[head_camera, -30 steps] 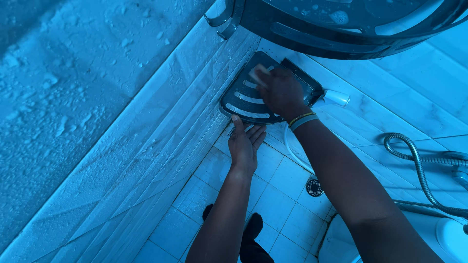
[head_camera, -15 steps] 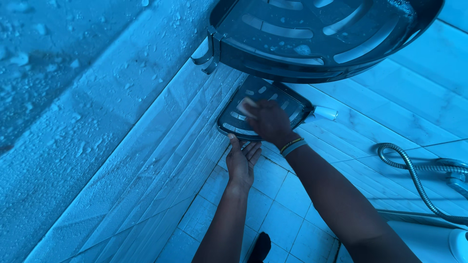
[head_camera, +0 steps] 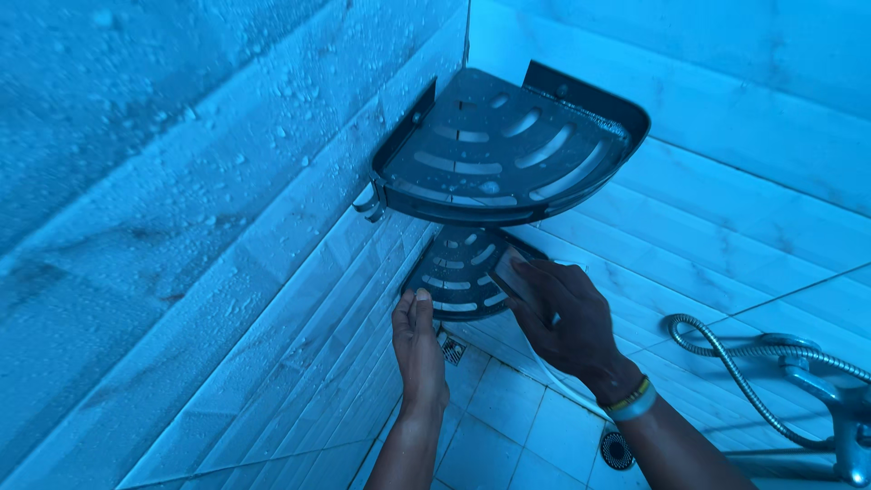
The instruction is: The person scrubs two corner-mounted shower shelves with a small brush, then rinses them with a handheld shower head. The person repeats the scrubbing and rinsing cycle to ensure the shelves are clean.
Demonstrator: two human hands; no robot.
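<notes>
1. At the bottom centre of the frame, the left hand [head_camera: 418, 349] reaches up with flat, straight fingers, grasping nothing; its fingertips touch the front rim of the lower shelf [head_camera: 454, 274].
2. Just right of it, the right hand [head_camera: 570, 318] is closed around a small pale sponge [head_camera: 510, 275], pressing it on the right part of the lower shelf. A wristband [head_camera: 630, 399] sits on that wrist.
3. The lower shelf is a dark, slotted corner rack fixed where the two tiled walls meet, in the middle of the frame.
4. At lower right, a floor drain [head_camera: 617, 450] shows in the tiled floor, and a metal shower hose [head_camera: 735, 377] curves toward a tap [head_camera: 839, 399] at the right edge.
5. Above, in the upper centre, a larger upper shelf [head_camera: 504, 150] of the same kind partly hides the lower one.
6. The wet wall [head_camera: 163, 200] fills the left side, beaded with drops.
</notes>
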